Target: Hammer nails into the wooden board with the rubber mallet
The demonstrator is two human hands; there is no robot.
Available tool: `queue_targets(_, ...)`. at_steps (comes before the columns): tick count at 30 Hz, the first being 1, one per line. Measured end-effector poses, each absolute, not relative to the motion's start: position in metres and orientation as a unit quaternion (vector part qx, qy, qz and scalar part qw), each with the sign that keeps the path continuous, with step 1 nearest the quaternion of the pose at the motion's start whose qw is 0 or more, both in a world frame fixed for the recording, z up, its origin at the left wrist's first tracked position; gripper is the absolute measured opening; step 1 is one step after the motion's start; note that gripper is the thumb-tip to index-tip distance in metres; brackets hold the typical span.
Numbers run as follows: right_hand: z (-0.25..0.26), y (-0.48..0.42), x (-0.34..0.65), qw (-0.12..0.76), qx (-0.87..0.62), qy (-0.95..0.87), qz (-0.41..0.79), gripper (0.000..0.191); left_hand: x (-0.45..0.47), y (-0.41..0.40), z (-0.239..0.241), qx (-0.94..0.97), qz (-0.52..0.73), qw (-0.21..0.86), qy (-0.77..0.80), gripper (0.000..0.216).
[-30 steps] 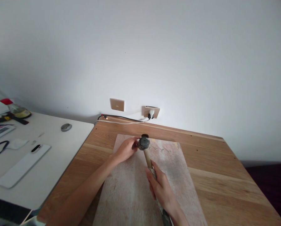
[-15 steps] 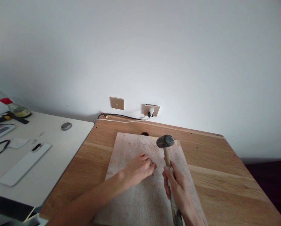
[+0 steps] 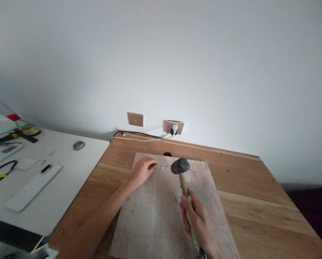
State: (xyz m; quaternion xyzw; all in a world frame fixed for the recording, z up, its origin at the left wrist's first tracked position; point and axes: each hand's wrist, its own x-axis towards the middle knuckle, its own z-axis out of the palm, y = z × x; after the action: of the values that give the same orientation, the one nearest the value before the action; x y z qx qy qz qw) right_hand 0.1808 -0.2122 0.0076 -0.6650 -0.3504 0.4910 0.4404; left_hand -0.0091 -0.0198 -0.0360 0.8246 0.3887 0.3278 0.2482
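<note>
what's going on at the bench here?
A person is working with a hammer on a pale board that lies on a wooden table. The right hand grips the hammer's handle, with the head raised above the far part of the board. The left hand rests near the board's far edge, fingertips pinched at something too small to make out, possibly a nail. A white table with a few gadgets stands to the left.
</note>
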Motion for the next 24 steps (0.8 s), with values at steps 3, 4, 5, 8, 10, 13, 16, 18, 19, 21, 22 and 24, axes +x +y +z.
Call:
queue_targets(3, 0.008, -0.209, 0.173, 0.432, -0.657, -0.348, 0.511, 0.069, -0.008, -0.021, -0.036, 0.828, 0.322, 0.239, 0.391, 0.017)
queue_targets(4, 0.008, -0.208, 0.170, 0.426, -0.653, -0.351, 0.519, 0.069, -0.007, -0.022, -0.035, 0.829, 0.320, 0.240, 0.392, 0.018)
queue_targets(5, 0.008, -0.206, 0.168, 0.419, -0.648, -0.358, 0.526, 0.069, -0.007, -0.022, -0.035, 0.828, 0.317, 0.244, 0.393, 0.018)
queue_targets(8, 0.008, -0.200, 0.161, 0.403, -0.633, -0.382, 0.539, 0.070, -0.007, -0.021, -0.035, 0.818, 0.317, 0.269, 0.397, 0.017)
queue_targets(10, 0.009, -0.194, 0.156, 0.395, -0.624, -0.398, 0.544, 0.073, -0.008, -0.020, -0.036, 0.809, 0.321, 0.288, 0.400, 0.019)
queue_targets(13, 0.009, -0.186, 0.151, 0.388, -0.616, -0.414, 0.547, 0.077, -0.008, -0.019, -0.037, 0.792, 0.334, 0.311, 0.405, 0.028)
queue_targets(16, 0.007, -0.180, 0.148, 0.384, -0.615, -0.433, 0.536, 0.079, -0.009, -0.020, -0.037, 0.776, 0.338, 0.330, 0.417, 0.044)
queue_targets(18, 0.005, -0.178, 0.147, 0.374, -0.614, -0.456, 0.525, 0.076, -0.009, -0.021, -0.036, 0.768, 0.335, 0.339, 0.428, 0.052)
queue_targets(19, 0.004, -0.178, 0.146, 0.370, -0.613, -0.465, 0.520, 0.074, -0.009, -0.020, -0.036, 0.765, 0.332, 0.342, 0.432, 0.054)
queue_targets(21, 0.001, -0.177, 0.146, 0.369, -0.617, -0.473, 0.509, 0.073, -0.010, -0.019, -0.036, 0.763, 0.327, 0.348, 0.436, 0.056)
queue_targets(22, 0.000, -0.177, 0.146, 0.372, -0.621, -0.474, 0.502, 0.073, -0.010, -0.018, -0.036, 0.763, 0.325, 0.350, 0.437, 0.056)
queue_targets(24, -0.001, -0.178, 0.147, 0.374, -0.625, -0.477, 0.492, 0.074, -0.010, -0.018, -0.035, 0.768, 0.322, 0.345, 0.434, 0.054)
